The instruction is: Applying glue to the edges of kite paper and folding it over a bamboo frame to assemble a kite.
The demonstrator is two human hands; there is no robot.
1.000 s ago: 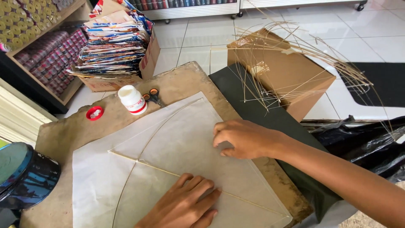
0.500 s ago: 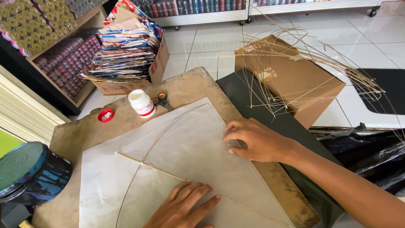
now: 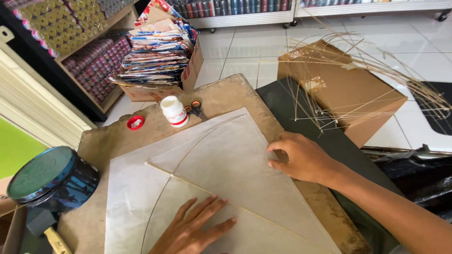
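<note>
The right hand (image 3: 303, 157) rests palm-down on the right edge of the white kite paper (image 3: 221, 164), fingers curled a little and pressing the folded margin flat, pinching nothing. The left hand (image 3: 195, 230) lies spread open nearer the body, fingers fanned toward the right, flat on the same sheet. Between them runs a thin bamboo spar (image 3: 226, 197), its long axis slanting from the upper left down to the lower right — so the right hand sits beyond it, the left hand on the near side and closer to it. A second, bowed stick (image 3: 200, 141) arcs across under the paper. The sheet covers most of a worn brown board (image 3: 221, 96). Well apart at the far end stand a white glue bottle (image 3: 174, 111), its red cap (image 3: 135, 123) and small scissors (image 3: 195, 109) — none within either hand's touch.
</note>
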